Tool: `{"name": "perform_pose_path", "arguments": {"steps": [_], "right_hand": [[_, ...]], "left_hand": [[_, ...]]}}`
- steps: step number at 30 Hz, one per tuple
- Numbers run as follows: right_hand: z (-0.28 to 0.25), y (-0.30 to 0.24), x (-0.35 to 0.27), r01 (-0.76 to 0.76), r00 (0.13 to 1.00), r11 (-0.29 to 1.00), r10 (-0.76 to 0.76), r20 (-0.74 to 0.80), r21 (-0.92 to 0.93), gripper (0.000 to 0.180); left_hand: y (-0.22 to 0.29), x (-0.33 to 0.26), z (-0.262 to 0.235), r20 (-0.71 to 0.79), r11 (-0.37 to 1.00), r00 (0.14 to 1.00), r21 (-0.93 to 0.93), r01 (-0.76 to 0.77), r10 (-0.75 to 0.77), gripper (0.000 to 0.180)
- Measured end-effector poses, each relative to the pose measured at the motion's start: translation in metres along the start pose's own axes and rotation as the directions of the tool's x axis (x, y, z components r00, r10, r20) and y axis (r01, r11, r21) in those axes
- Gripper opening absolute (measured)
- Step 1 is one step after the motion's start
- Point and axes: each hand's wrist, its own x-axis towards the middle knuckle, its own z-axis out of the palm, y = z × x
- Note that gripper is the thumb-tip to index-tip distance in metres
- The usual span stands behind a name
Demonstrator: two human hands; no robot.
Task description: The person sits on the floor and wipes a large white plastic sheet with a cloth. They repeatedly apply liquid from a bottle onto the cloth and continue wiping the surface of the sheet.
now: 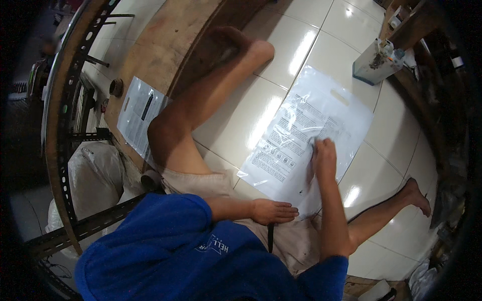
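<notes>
A large white plastic bag [346,120] with a die-cut handle hole and black printing lies flat on the tiled floor between my legs. My right hand [325,153] presses down on its middle with bent, closed fingers. A small pale, wad-like bit shows at the fingertips, too hidden to name. Print beside that hand looks faint and smeared, while the left block of print stays dark. My left hand [273,211] rests palm down at the bag's near edge, fingers stretched out.
Another printed plastic bag [138,118] lies on the wooden bench [150,55] at left, near a small brown ring [116,88]. A stained square can [376,61] stands at the far right. Perforated metal framing [65,110] and a plastic-wrapped bundle [95,170] flank my left side.
</notes>
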Motion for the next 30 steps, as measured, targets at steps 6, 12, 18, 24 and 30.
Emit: {"name": "perform_pose_path", "arguments": {"steps": [6,12,18,24,30], "right_hand": [[-0.020,0.035,0.052,-0.083,0.995,0.996,0.085,-0.057,0.044,0.013],[0.012,-0.041,-0.087,0.089,0.948,0.980,-0.139,0.286,0.180,0.020],[0.006,0.015,0.015,0.013,0.994,1.000,-0.012,-0.113,0.012,0.013],[-0.019,0.024,0.040,-0.056,0.998,0.998,0.056,-0.008,0.032,0.015],[0.013,-0.046,-0.075,-0.114,0.985,0.956,0.072,0.159,0.272,0.016]], "left_hand": [[0.003,0.004,-0.005,0.016,1.000,1.000,0.020,0.008,-0.009,0.058],[0.002,0.001,-0.002,0.115,0.992,0.992,-0.099,0.072,-0.061,0.057],[0.000,0.003,-0.009,0.031,0.993,1.000,-0.118,0.006,-0.002,0.057],[0.003,0.000,-0.004,-0.014,0.997,1.000,-0.073,0.027,-0.028,0.056],[0.005,0.003,-0.003,-0.024,0.995,0.999,-0.093,0.043,-0.046,0.059]]}}
